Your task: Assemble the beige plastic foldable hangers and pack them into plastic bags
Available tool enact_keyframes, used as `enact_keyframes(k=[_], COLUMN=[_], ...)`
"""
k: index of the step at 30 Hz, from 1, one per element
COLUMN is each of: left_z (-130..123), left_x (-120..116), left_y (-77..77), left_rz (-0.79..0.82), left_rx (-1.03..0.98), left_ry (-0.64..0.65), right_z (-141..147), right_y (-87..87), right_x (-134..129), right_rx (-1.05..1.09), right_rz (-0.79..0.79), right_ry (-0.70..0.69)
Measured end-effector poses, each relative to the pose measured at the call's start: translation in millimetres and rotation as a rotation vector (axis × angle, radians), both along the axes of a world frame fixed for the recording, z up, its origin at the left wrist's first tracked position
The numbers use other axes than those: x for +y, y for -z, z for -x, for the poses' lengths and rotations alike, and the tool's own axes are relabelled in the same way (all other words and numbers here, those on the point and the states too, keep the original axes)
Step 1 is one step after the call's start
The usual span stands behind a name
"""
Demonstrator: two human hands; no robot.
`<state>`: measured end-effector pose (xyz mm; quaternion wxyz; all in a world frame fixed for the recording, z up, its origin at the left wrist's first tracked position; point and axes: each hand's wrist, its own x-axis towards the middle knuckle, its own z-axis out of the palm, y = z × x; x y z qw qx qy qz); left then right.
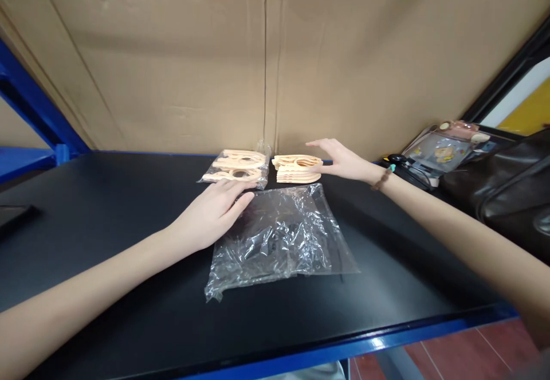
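Cream plastic pieces that look like folded travel hangers (pixel 297 169) lie stacked at the back of the black table, outside any bag. My right hand (pixel 341 159) is at the stack's right end, thumb against or just in front of it and fingers stretched apart above. Left of the stack, a clear bag holds more such pieces, the bagged hangers (pixel 238 165). My left hand (pixel 219 208) lies with its fingers extended at the near edge of that bag. A flat, crinkled clear plastic bag (pixel 279 236) is spread in front of both, beside my left thumb.
A cardboard wall (pixel 193 70) stands behind the black table (pixel 129 311), whose front edge is blue. At right are a dark leather bag (pixel 507 179), a clear pouch (pixel 442 148) and a black cable. A dark flat object (pixel 15 215) lies at far left.
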<state>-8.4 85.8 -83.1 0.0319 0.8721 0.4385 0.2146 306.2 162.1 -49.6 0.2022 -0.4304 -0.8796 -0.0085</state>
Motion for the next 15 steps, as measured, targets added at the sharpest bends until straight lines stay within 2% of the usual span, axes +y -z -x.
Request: enact_keyframes(k=[4,7,12,15], left_z=[5,8,9,8], left_x=[10,14,16,16], left_y=[2.1,3.2,5.1,6.8], left_rz=[-0.044,0.003,0.190,0.258], left_rx=[0.040,0.020,-0.113,-0.179], left_ry=[-0.027,-0.025,-0.016,-0.027], right_z=[7,11,12,10], right_y=[-5.0,-3.0,-1.0,-8.7], right_x=[14,19,17,3], right_rx=[-0.078,-0.051,0.044,0.108], right_rz=[0.182,0.254,0.171,0.063], right_ry=[0.021,0.002,-0.008,0.023])
